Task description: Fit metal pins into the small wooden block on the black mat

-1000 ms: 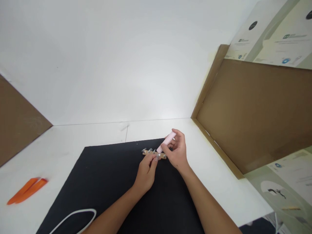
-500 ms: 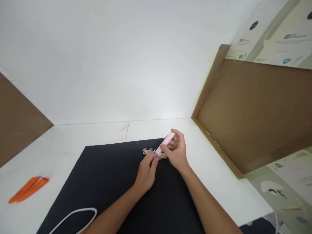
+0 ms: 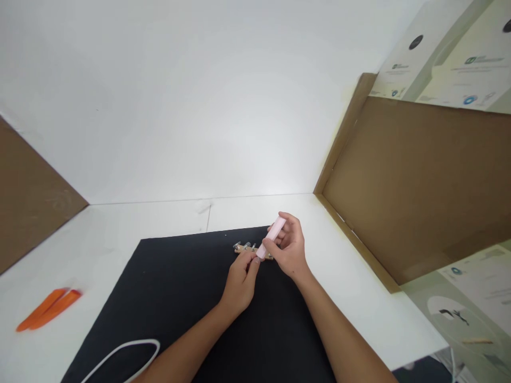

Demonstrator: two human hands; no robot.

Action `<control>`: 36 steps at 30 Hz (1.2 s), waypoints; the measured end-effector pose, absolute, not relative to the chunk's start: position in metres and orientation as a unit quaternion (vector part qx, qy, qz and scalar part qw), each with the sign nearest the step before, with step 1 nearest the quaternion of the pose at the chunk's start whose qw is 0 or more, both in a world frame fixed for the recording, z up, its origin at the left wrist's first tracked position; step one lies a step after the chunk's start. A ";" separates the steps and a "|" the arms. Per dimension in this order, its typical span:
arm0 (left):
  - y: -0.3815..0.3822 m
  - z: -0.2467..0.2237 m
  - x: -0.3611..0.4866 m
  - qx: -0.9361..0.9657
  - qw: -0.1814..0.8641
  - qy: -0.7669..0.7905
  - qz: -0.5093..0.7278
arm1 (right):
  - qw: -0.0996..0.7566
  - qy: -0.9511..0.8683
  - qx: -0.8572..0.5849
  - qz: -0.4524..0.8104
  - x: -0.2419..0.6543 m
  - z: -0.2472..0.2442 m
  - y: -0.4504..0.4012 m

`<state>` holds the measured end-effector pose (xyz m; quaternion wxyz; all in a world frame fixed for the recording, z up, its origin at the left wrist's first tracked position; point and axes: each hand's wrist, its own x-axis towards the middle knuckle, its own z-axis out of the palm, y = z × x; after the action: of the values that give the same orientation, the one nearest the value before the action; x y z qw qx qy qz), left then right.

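Observation:
A pale pink bar (image 3: 273, 235) slants up to the right, held between the thumb and fingers of my right hand (image 3: 290, 248). My left hand (image 3: 240, 282) is closed in a pinch at the bar's lower end; what its fingertips hold is too small to make out. Behind the fingertips lies a small wooden strip (image 3: 240, 249) with several metal pieces on it, partly hidden by my hands. The strip rests on a black mat (image 3: 175, 287).
Two orange strips (image 3: 50, 309) lie on the white table (image 3: 96, 229) at the left. A white cable (image 3: 133, 343) loops over the mat's lower left. Brown cardboard panels (image 3: 423, 186) stand at both sides, and a white wall rises behind.
The lower end of the pink bar has shifted slightly down and right, nearer my left fingertips. Both hands are almost where they were.

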<state>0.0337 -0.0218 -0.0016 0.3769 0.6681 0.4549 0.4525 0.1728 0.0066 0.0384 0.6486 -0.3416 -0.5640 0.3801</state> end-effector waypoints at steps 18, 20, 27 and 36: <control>-0.021 -0.002 0.033 0.666 0.382 0.448 0.457 | 0.669 -0.549 -0.354 0.353 0.176 0.038 0.009; -0.022 -0.002 0.033 0.667 0.380 0.453 0.454 | 0.662 -0.559 -0.340 0.365 0.176 0.039 0.008; -0.023 -0.001 0.033 0.665 0.375 0.460 0.453 | 0.663 -0.547 -0.340 0.381 0.173 0.038 0.007; -0.022 0.000 0.033 0.669 0.374 0.450 0.458 | 0.682 -0.536 -0.376 0.326 0.177 0.038 0.010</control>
<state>0.0325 -0.0219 -0.0002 0.3741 0.6691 0.4500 0.4581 0.1770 0.0105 0.0383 0.6820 -0.3759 -0.5362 0.3257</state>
